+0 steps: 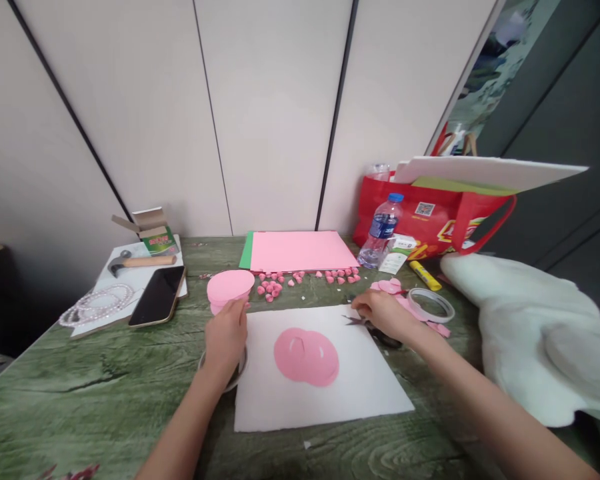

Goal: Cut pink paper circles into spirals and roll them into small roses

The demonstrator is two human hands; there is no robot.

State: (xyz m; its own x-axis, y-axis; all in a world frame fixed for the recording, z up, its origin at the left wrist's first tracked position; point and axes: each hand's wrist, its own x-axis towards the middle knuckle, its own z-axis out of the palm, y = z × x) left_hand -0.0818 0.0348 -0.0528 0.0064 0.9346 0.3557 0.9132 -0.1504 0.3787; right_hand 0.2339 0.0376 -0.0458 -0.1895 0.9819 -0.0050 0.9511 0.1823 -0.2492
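Observation:
A white sheet [325,393] lies on the green table with two overlapping pink paper discs [306,357] on it. My left hand [226,337] rests at the sheet's left edge, fingers curled over a tape roll [240,373] and touching a pink paper disc [229,287] lying beyond it. My right hand [383,313] is closed on scissors [365,323] at the sheet's upper right corner.
Pink and green sheets [300,251], small pink folded pieces [305,277], a water bottle [380,230], red bag [430,217], yellow glue stick [425,275], tape ring [433,303], white plush [535,333], phone [159,295], hammer [140,262], beads [97,303], small box [153,235].

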